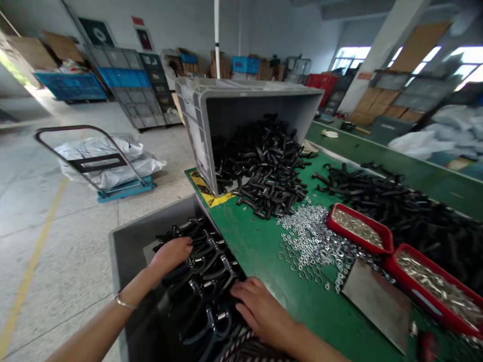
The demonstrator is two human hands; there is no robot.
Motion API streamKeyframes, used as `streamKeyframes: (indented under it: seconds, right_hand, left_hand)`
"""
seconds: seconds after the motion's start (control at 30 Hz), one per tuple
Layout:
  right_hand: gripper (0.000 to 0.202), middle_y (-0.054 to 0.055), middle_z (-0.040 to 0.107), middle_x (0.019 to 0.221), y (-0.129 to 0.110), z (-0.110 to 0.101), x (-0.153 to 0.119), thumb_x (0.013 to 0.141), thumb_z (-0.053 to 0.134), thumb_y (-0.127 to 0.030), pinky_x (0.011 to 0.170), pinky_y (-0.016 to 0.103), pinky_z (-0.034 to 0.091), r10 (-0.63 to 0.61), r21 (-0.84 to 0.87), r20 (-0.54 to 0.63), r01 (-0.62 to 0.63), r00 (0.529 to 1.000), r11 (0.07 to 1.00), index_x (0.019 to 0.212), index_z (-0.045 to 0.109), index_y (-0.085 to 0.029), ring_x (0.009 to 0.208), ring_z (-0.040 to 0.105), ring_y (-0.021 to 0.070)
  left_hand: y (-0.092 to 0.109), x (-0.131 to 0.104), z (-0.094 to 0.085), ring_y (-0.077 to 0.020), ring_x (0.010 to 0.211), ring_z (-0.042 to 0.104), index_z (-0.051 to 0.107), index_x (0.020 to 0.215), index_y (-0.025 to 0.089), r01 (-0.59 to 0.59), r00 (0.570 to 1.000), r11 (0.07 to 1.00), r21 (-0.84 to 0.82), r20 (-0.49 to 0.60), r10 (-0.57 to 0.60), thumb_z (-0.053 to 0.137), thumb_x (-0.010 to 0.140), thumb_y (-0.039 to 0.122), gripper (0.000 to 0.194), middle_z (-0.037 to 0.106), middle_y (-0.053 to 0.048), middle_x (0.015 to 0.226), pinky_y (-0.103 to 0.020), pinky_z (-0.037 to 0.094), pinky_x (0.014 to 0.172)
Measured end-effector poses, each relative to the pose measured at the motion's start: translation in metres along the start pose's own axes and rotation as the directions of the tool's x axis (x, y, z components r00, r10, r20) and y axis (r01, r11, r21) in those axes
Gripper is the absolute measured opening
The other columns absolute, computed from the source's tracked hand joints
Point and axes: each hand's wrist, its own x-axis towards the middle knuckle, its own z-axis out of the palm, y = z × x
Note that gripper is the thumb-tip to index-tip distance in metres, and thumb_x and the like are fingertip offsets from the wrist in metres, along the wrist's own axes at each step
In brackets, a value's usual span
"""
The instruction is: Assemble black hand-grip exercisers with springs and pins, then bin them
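From where I stand, the fingers of the left hand curl down among the black forked brackets and their tips are hidden, so I can't tell whether they grasp one; those of the right hand are loosely bent, thumb apart, close by the brackets at the workbench edge, and I can't make out whether they have hold of anything either. The brackets lie inside the grey bin, stacked roughly in a row along its right side: glossy black, with curved arms that branch like a Y, many showing a short, bright silver sleeve where the arms meet. The left forearm slants in from the bin's near left corner, a bangle round the wrist, back of the hand up; the right forearm comes across the near end of the green workbench, palm down, fingers pointing left over its edge. At the workbench's far left corner, on yellow-and-black tape, a grey crate lies on its side, and black handle-like parts spill from its mouth. Further right are scattered metal washers, two red trays of small metal pieces, a flat metal plate, and another heap of black parts along the far edge.
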Motion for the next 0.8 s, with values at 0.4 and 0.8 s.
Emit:
streamKeyframes:
  seconds: [0.4, 0.8]
  right_hand:
    - [0.033, 0.009, 0.073, 0.101, 0.014, 0.011, -0.132, 0.103, 0.036, -0.031, 0.083, 0.035, 0.057, 0.339, 0.164, -0.349, -0.299, 0.873, 0.940, 0.119, 0.064, -0.023, 0.094, 0.069, 0.0218]
    - [0.031, 0.009, 0.068, 0.114, 0.025, -0.033, -0.157, 0.104, 0.039, -0.028, 0.100, 0.038, 0.050, 0.540, 0.241, -0.452, -0.486, 0.709, 0.840, 0.121, 0.064, -0.023, 0.109, 0.064, 0.0212]
  left_hand:
    - [0.212, 0.110, 0.009, -0.0273, 0.117, 0.057, 0.063, 0.122, 0.017, -0.430, 0.822, 0.878, 0.208, -0.311, 0.477, 0.043, 0.090, 0.006, 0.040, 0.051, -0.018, 0.136, -0.045, 0.045, 0.103]
    - [0.227, 0.158, -0.022, -0.0261, 0.122, 0.054, 0.047, 0.134, 0.010, -0.630, 0.681, 0.774, -0.053, -0.517, 0.519, 0.048, 0.088, 0.016, 0.047, 0.057, -0.015, 0.128, -0.045, 0.042, 0.110]
